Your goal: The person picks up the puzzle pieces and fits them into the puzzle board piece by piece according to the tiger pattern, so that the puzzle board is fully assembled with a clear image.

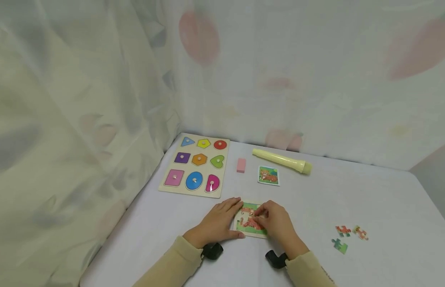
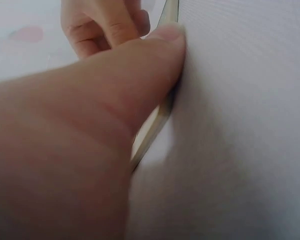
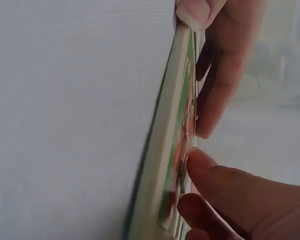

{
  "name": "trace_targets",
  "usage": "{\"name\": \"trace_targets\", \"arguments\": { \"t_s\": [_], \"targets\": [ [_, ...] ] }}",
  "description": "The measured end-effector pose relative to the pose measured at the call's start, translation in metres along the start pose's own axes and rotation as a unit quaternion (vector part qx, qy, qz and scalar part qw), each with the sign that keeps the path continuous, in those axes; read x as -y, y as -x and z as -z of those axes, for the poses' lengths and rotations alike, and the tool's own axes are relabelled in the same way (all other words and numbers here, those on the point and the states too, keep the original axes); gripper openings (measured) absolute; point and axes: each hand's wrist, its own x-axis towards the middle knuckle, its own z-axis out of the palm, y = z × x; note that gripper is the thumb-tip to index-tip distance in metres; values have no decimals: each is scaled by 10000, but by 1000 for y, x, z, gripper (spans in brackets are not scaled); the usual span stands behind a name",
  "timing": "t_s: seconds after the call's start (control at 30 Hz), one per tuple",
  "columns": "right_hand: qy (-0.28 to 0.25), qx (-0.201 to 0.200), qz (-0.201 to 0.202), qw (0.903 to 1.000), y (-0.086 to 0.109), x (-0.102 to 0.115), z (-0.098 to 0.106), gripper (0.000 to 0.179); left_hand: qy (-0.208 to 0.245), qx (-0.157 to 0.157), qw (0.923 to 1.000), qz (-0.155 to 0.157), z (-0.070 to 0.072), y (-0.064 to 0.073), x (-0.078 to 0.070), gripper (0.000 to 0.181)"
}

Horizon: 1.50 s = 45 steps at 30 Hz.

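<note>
Puzzle tray (image 1: 249, 223) near the table's (image 1: 380, 207) front edge: my left hand (image 1: 217, 224) braces it flat-fingered while right hand (image 1: 276, 223) fingertips press a piece; I press gently.

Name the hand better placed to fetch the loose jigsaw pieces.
Right hand, probably: the loose pieces lie on its side, while the left hand rests on the puzzle tray's left edge.

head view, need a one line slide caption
Both hands, left hand and right hand, work a jigsaw tray; loose pieces lie nearby.
</note>
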Motion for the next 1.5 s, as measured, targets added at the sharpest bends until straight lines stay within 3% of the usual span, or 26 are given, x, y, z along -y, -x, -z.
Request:
{"name": "trace_targets", "arguments": {
  "t_s": [0.13, 0.27, 0.37, 0.47, 0.57, 0.67, 0.8, 0.93, 1.07, 1.17, 1.3, 1.4, 1.5],
  "targets": [
    [1106, -118, 984, 9889, 4, 4, -1, 9, -88, -12, 9999, -76, 0, 2, 0, 93],
    [2257, -156, 1704, 9590, 15, 9, 0, 14, -133, -20, 9998, -140, 0, 2, -1, 92],
    [2919, -160, 1745, 9403, 22, 12, -2, 24, -137, -17, 9998, -132, 0, 1, -1, 93],
    [3213, 0, 1608, 9332, 26, 13, -4, 35, -139, -20, 9999, -98, 0, 1, 0, 93],
    [3022, 150, 1474, 9417, 27, 12, -5, 41, -134, -50, 9999, -94, 1, 1, 0, 93],
    [2486, 206, 1380, 9585, 31, 6, 0, 46, -76, -50, 9999, -90, 0, 1, 1, 93],
    [1989, -59, 1082, 9740, 47, -9, 26, 48, 139, -31, 9998, -131, -3, 1, 0, 92],
    [2217, -422, 319, 9737, 74, -37, 66, 43, 234, -69, 9995, -205, -4, 0, 1, 84],
    [2489, -80, -501, 9672, 103, -71, 89, 43, 188, -48, 9995, -251, -2, 1, 1, 70],
    [2339, 111, -634, 9701, 120, -91, 92, 39, 217, -9, 9994, -271, 0, 2, 0, 65],
    [1979, -229, -373, 9792, 132, -108, 93, 38, 297, -61, 9989, -353, 3, 3, -2, 63],
    [1868, -398, -493, 9803, 136, -117, 98, 38, 306, -90, 9985, -447, 3, 3, -3, 61],
    [1817, -278, -808, 9796, 135, -120, 102, 37, 212, -75, 9979, -599, 4, 3, -2, 57]
  ]
}}
